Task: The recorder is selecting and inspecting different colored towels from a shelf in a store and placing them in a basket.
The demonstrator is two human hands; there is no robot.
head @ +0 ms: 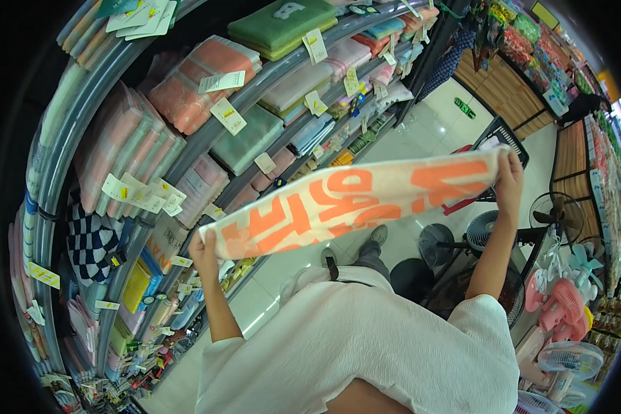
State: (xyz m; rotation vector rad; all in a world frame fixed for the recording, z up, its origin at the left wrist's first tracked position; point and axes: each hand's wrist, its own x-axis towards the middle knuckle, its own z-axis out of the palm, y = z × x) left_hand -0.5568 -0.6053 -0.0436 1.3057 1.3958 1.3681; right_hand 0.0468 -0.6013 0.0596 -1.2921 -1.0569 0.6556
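Note:
A long cream towel [310, 207] with large orange lettering is stretched out in front of my body, above the aisle floor. At its left end, beside the towel shelves, my left hand [205, 252] grips the upper corner. The opposite corner is pinched in my right hand [509, 168], which is a little farther from my body and lifts that end higher in the view. Between the two hands the cloth is spread wide, with its upper edge slightly bowed. Behind the right end, a black and red shopping basket [512, 139] is partly hidden by the towel.
Shelves on the left hold folded towels [202, 83] with hanging price tags [228, 116]. A checkered towel [90, 243] hangs on the lower left. At right stand a dark floor fan [481, 230] and small pink fans [561, 302]. Another person [582, 108] is at the far right.

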